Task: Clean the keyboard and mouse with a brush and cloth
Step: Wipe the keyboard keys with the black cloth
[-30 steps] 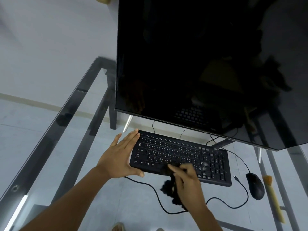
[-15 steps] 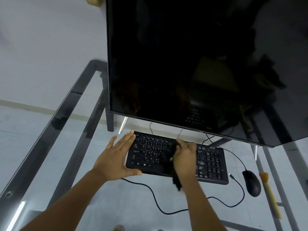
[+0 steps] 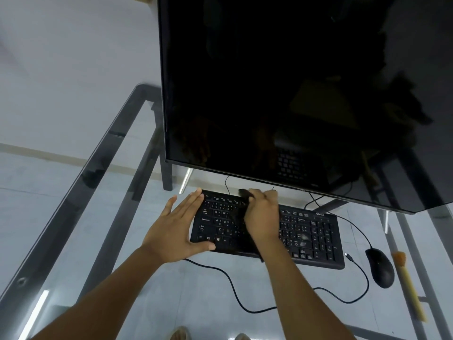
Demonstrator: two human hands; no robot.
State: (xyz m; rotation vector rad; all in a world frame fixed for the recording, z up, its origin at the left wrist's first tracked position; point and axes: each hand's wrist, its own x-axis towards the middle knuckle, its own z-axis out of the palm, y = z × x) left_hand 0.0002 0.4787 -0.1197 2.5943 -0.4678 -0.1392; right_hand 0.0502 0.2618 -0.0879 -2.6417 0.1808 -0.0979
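Note:
A black keyboard (image 3: pixel 311 231) lies on the glass desk (image 3: pixel 103 192) below the monitor. My left hand (image 3: pixel 174 227) rests flat against the keyboard's left end, fingers straight and thumb along the front edge. My right hand (image 3: pixel 262 214) grips a black cloth (image 3: pixel 244 193) and presses it on the keys near the keyboard's far edge, left of centre. A black mouse (image 3: pixel 380 267) sits to the right of the keyboard. A brush (image 3: pixel 408 283) with a pale yellow handle and orange bristles lies right of the mouse.
A large dark monitor (image 3: pixel 282 94) hangs over the back of the keyboard. The keyboard cable (image 3: pixel 228 280) loops over the glass toward me, with a loose plug (image 3: pixel 349 257) near the mouse. The desk's metal frame (image 3: pixel 117 123) runs along the left.
My right hand has swept the cloth from the keyboard's front edge across the keys to its far edge. My left hand has stayed at the left end.

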